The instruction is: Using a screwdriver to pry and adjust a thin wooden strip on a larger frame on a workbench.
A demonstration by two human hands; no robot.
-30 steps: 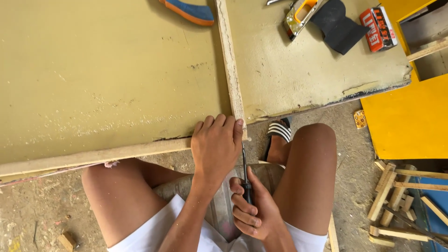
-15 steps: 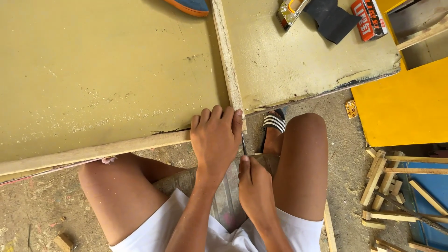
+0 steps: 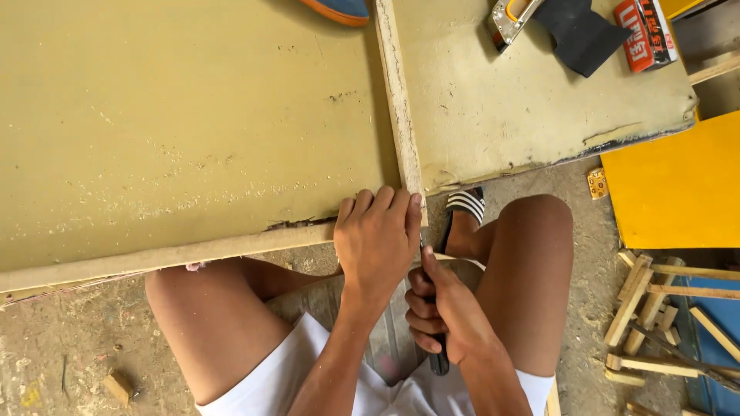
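So the person is sitting low with bare knees up, looking down at a big yellowish board (image 3: 177, 131) that fills the upper left of the frame; a second board (image 3: 532, 108) of the same colour sits in the upper right; a pale wood strip (image 3: 399, 100) runs top to bottom between the two, and another wood strip (image 3: 169, 258) runs along the near edge of the big board.

The left hand (image 3: 378, 239) is in the middle of the frame, fingers curled over the spot where the two strips meet, pressing down flat on the corner, holding nothing loose; the right hand (image 3: 443, 312) is just below and to the right of it, wrapped tight around the dark handle of a thin tool (image 3: 438, 358); the tip goes up behind the left hand toward the corner, can't tell what kind of tool it is.

Top right of the frame has a metal staple gun (image 3: 512, 19), a dark cloth (image 3: 578, 31) and a red box (image 3: 646, 35) lying on the second board; a yellow panel (image 3: 678, 189) is at the right edge; loose wood offcuts (image 3: 655, 308) are scattered on the dusty floor (image 3: 62, 354) at lower right; a striped sandal (image 3: 465, 206) shows by the right knee.
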